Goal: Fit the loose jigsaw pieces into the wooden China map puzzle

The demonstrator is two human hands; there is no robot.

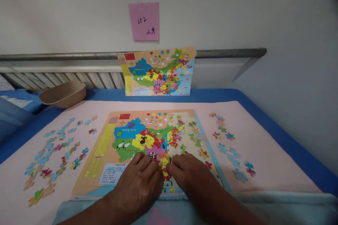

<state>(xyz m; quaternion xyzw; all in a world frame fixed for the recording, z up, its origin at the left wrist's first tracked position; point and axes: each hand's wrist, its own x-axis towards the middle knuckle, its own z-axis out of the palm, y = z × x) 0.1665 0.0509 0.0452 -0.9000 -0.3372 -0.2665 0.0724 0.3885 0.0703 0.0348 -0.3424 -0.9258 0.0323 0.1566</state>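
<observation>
A partly assembled jigsaw puzzle (124, 144) of a map lies flat before me; its left and middle are filled with pieces. My left hand (144, 177) rests over the lower middle, fingers curled together and tips hidden against the puzzle. Close to its right, my right hand (188, 172) bends down with thumb and fingers pressed together at the edge of the joined pieces. Whatever lies under either hand's fingertips cannot be made out. Loose pieces (203, 153) sit on the bare right part of the puzzle board (188, 139).
Many loose puzzle pieces (46, 172) are spread left of the board, and several more (233, 156) lie right of it on the pink cloth (253, 133). A matching picture (160, 72) leans against the metal rail (227, 53). At back left stands a beige basin (64, 95).
</observation>
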